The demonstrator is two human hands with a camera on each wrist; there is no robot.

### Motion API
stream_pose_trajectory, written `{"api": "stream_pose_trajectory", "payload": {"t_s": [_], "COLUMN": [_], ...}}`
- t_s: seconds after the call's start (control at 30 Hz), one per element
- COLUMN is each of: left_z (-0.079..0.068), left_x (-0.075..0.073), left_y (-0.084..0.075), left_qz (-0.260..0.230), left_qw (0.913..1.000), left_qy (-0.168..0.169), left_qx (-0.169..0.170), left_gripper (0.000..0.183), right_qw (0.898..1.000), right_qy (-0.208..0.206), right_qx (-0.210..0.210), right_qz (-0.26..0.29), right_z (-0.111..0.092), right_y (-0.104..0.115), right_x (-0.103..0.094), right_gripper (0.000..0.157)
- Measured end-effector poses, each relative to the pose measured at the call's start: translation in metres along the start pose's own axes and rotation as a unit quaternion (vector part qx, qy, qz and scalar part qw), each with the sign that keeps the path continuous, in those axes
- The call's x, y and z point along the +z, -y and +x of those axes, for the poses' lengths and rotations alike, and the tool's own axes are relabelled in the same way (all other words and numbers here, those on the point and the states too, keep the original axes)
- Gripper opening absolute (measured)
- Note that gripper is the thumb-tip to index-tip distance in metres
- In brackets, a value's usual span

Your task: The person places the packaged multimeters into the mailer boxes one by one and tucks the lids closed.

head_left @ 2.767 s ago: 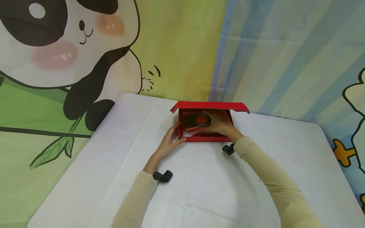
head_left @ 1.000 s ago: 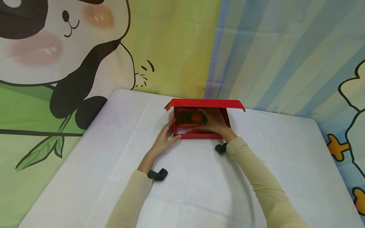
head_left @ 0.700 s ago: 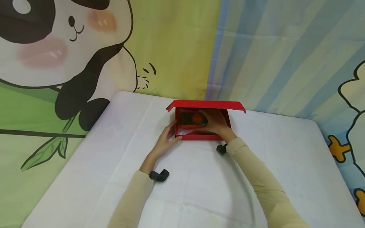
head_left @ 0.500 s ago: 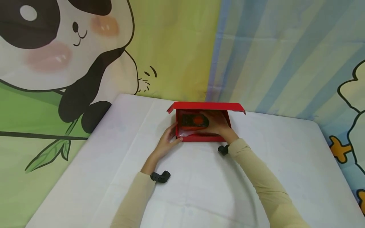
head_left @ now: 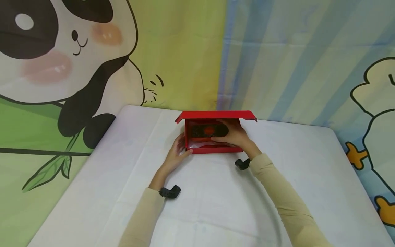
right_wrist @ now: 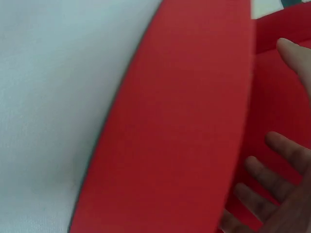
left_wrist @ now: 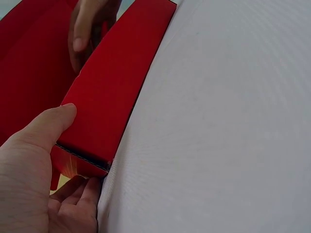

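Observation:
A red cardboard box [head_left: 214, 150] stands near the table's back with its lid [head_left: 216, 114] raised. Inside lies a dark, rounded oblong item [head_left: 197, 131] with an orange-red round patch, above some clear plastic film. My left hand [head_left: 174, 159] holds the box's front left corner; in the left wrist view its thumb [left_wrist: 53, 124] presses the front wall while other fingers curl at the side. My right hand [head_left: 237, 135] is inside the box at the item's right end. The right wrist view shows its fingers [right_wrist: 269, 177] spread apart, with nothing between them visible there.
A white cloth covers the table [head_left: 203, 206], and a printed curtain [head_left: 179, 55] hangs right behind it. The lid overhangs the box opening. Black wrist devices [head_left: 170, 192] stick out from both forearms.
The right hand has slid right along the dark item, exposing more of its right end. The item keeps its place in the box. The left hand still holds the corner; the head view has shifted.

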State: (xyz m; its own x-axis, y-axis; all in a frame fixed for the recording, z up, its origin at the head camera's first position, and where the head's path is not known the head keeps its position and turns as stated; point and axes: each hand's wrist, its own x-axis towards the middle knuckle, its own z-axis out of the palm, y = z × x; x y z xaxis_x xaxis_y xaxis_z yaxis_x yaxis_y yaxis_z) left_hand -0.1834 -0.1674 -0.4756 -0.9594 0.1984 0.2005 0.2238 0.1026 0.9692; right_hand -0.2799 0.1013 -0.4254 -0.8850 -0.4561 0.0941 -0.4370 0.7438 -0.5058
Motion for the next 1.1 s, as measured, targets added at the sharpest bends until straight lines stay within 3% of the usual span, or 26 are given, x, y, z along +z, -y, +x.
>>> {"api": "stream_pose_trajectory", "payload": {"t_s": [0.6,0.9,1.1], "left_z": [0.001,-0.002,0.002], "left_x": [-0.002,0.002,0.003], "left_y": [0.009,-0.017,-0.025], "left_qz": [-0.063,-0.076,-0.060], "left_qw": [0.9971,0.9951,0.9957], "left_qy": [-0.004,-0.026,-0.061], "left_qx": [-0.043,-0.057,-0.035], "left_gripper": [0.088,0.086,0.088], "right_qw": [0.993,0.987,0.978], "right_qy": [-0.036,-0.069,-0.082], "right_qx": [-0.007,-0.040,-0.062], "right_qz": [0.112,0.141,0.183], "right_z": [-0.030,-0.053,-0.070], "right_y": [0.001,0.009,0.015], "right_x": [-0.023,-0.034,-0.045], "right_gripper": [0.073,0.068,0.054]}}
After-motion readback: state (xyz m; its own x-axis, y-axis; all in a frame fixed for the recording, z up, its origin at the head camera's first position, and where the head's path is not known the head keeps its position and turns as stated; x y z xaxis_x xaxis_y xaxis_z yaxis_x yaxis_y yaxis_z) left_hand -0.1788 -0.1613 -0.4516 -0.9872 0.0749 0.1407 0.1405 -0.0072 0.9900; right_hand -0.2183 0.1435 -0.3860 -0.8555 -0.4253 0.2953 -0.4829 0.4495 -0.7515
